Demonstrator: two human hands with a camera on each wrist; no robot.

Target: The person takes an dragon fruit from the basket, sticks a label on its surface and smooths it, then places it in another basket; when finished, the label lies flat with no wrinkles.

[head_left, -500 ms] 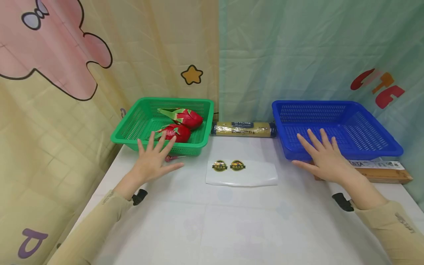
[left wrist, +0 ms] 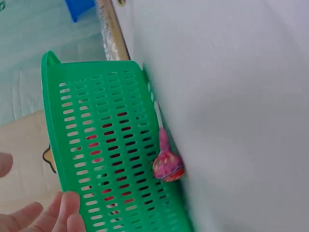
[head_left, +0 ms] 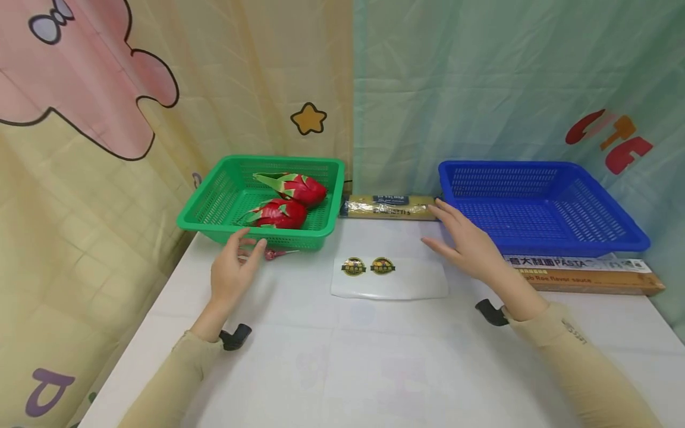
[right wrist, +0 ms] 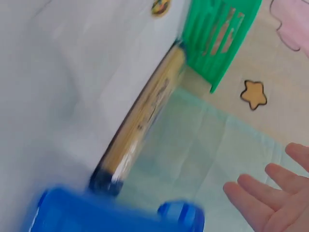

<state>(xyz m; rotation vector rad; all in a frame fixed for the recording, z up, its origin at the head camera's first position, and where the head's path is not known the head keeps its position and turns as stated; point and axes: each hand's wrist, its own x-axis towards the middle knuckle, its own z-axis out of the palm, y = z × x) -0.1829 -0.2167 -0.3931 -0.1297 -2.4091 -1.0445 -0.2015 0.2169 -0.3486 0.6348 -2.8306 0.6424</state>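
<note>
My left hand (head_left: 232,273) hovers at the front rim of the green basket (head_left: 299,236), fingers loosely bent and holding nothing. Inside that basket lie two red dragon fruits (head_left: 302,189) with green leafy tips. A lollipop (left wrist: 168,165) in a pink wrapper lies on the table against the basket's front wall, just right of the left hand in the head view. My right hand (head_left: 467,241) has its fingers extended toward the right end of the spaghetti pack (head_left: 387,208), beside the blue basket (head_left: 567,245). Nothing is in its grasp; in the right wrist view its fingers (right wrist: 256,193) are spread apart.
A white sheet (head_left: 412,282) with two round gold-and-black stickers (head_left: 354,266) lies mid-table. A long brown pasta box (head_left: 594,280) sits in front of the blue basket. Printed curtains (head_left: 407,89) hang behind and to the left.
The right hand has moved left from in front of the blue basket toward the spaghetti pack. The left hand has turned, and its spread fingers have drawn together and bent.
</note>
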